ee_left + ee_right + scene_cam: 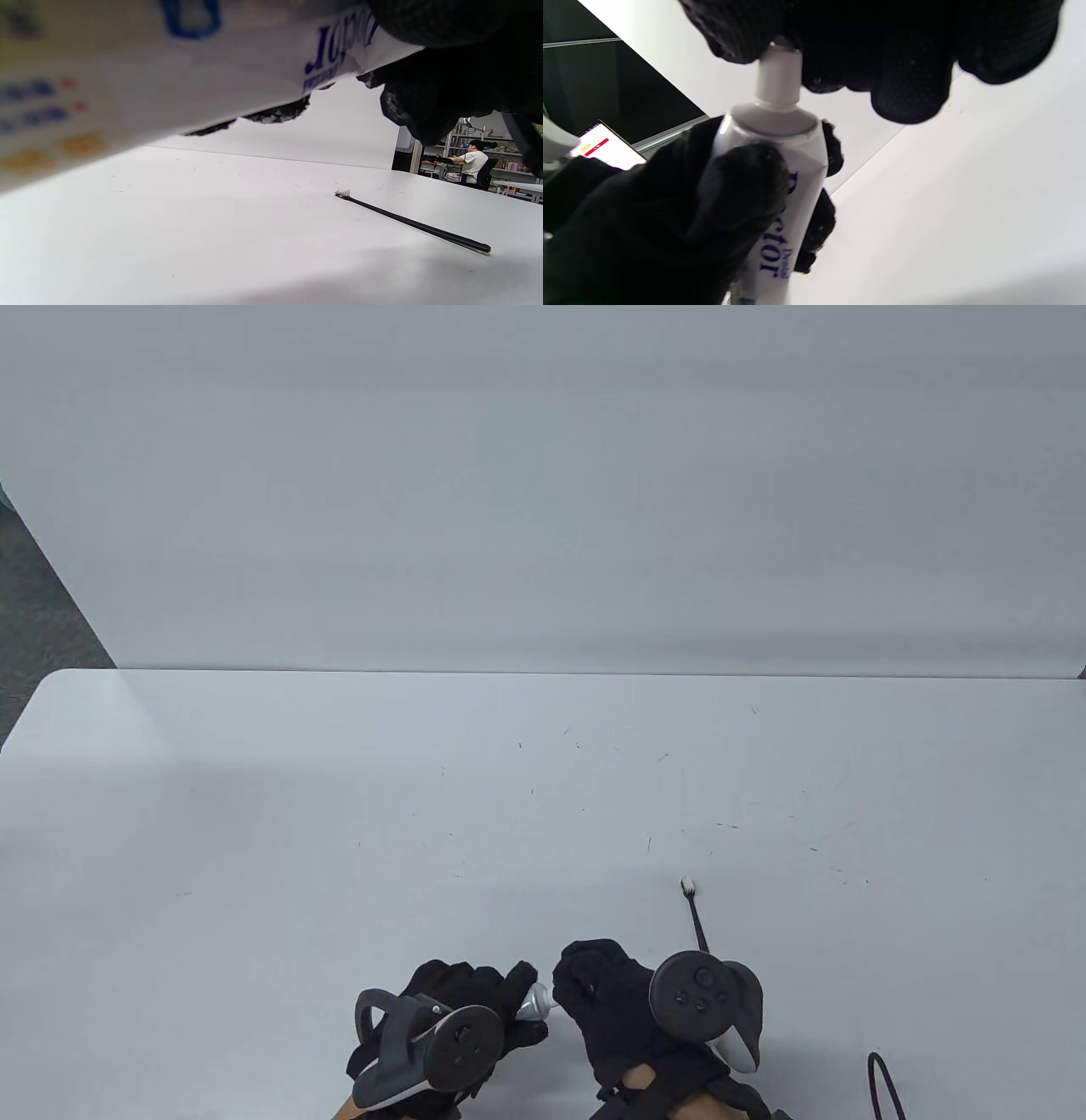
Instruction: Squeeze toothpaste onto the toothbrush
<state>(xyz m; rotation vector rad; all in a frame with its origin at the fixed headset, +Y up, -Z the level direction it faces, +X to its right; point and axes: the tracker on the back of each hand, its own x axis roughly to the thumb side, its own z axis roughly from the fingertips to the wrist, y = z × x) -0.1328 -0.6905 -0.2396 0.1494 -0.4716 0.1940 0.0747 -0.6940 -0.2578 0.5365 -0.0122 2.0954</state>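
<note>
My left hand (496, 997) grips a white toothpaste tube (536, 999) with blue lettering, low at the table's front edge. The tube fills the top of the left wrist view (127, 76) and stands upright in the right wrist view (780, 178). My right hand (585, 980) pinches the tube's narrow white cap (778, 72) with its fingertips (908, 63); the cap's tip is hidden under them. A thin black toothbrush (696, 916) with white bristles lies flat on the table just beyond my right hand, untouched; it also shows in the left wrist view (411, 222).
The white table (339, 814) ends at a white wall behind. A black cable (882, 1082) loops at the bottom right. A lit phone screen (606, 146) shows at the left of the right wrist view.
</note>
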